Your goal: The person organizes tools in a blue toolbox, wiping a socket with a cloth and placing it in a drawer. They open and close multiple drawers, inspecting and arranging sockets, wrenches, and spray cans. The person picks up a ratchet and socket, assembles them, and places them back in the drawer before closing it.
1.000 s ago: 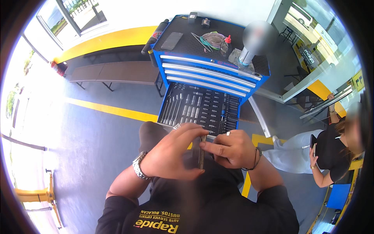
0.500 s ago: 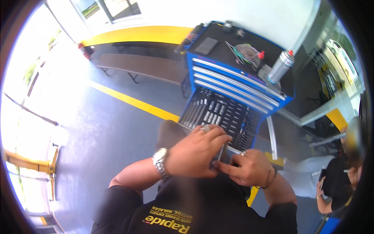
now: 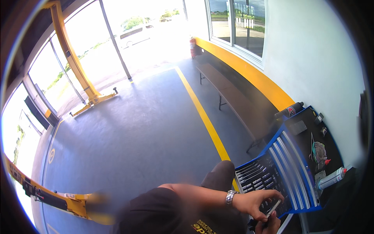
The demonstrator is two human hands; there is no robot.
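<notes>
Slim bar [image 3: 274, 208] sat pinched in the left hand [image 3: 254, 202]; whether the right hand [image 3: 272, 224], just below, gripped it couldn't be told; steady fingertip pressure seemed best.

Head-worn fisheye, looking down from above: floor [image 3: 156, 136] wide, fingers [image 3: 270, 193] nearer, lower right.

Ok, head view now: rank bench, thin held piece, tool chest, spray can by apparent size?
1. Tool chest
2. Bench
3. Spray can
4. Thin held piece, partly covered by fingers
</notes>
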